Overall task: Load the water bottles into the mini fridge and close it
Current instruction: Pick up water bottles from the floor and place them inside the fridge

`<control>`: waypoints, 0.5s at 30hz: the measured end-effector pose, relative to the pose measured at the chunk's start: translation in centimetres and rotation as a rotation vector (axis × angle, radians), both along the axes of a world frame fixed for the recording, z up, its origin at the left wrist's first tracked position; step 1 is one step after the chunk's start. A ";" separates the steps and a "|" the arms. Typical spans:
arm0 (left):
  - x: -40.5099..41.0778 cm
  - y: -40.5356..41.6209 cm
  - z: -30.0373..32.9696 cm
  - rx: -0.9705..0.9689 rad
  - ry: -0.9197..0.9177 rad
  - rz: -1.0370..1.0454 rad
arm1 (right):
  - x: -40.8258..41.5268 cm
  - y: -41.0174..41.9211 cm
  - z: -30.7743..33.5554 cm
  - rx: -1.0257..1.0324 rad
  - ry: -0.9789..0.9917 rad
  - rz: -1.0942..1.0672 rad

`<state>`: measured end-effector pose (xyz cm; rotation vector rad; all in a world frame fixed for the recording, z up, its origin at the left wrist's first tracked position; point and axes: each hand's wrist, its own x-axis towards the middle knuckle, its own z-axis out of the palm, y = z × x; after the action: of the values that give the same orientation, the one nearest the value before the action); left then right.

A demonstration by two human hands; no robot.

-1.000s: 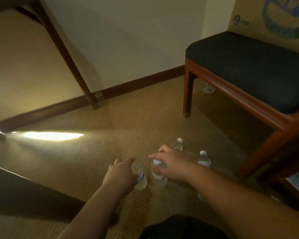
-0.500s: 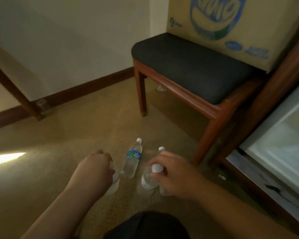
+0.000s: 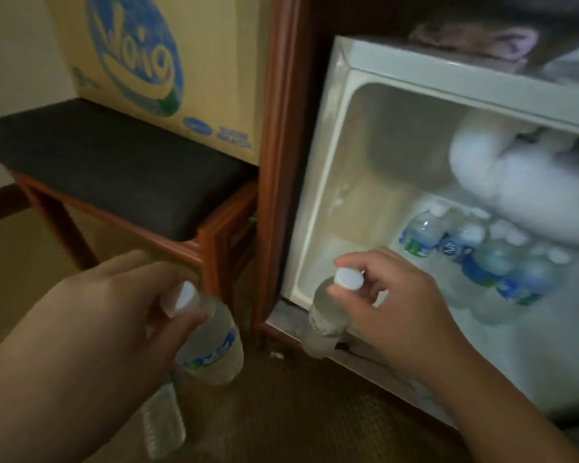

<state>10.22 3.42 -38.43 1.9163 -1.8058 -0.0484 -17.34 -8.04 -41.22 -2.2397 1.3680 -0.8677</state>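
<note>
My left hand [image 3: 114, 315] holds a clear water bottle [image 3: 211, 342] with a white cap and blue label, in the air left of the fridge. My right hand [image 3: 391, 305] grips a second water bottle [image 3: 321, 322] by its white cap, hanging at the fridge's lower left corner. The mini fridge [image 3: 341, 135] stands open inside a wooden cabinet; its door is out of view. Several bottles [image 3: 475, 255] lie stacked inside on the right, under a white frosted mass [image 3: 515, 182]. Another bottle [image 3: 161, 422] lies on the carpet below my left hand.
A wooden bench with a dark cushion [image 3: 114, 162] stands left of the cabinet, a cardboard box [image 3: 154, 68] resting on it. The cabinet's wooden post [image 3: 274, 162] separates bench and fridge. Carpet [image 3: 298, 412] covers the floor.
Both hands lifted a bottle each off the carpet and carried them right. My view swung from the floor and bench to the open fridge.
</note>
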 end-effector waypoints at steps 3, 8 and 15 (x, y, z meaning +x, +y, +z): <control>-3.6 -2.2 1.8 -0.028 -0.043 -0.100 | -1.7 -2.6 0.1 -0.038 -0.018 -0.145; -7.2 -5.6 2.9 -0.069 -0.047 -0.197 | -3.2 -8.6 -0.8 -0.090 -0.012 -0.305; -9.6 -7.8 3.1 -0.152 -0.003 -0.212 | -3.3 -16.0 -0.5 -0.146 0.179 -0.377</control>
<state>0.57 -4.34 -35.32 1.6174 -1.9492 0.0185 -20.68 -24.02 -41.71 -2.2468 1.9102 -0.9294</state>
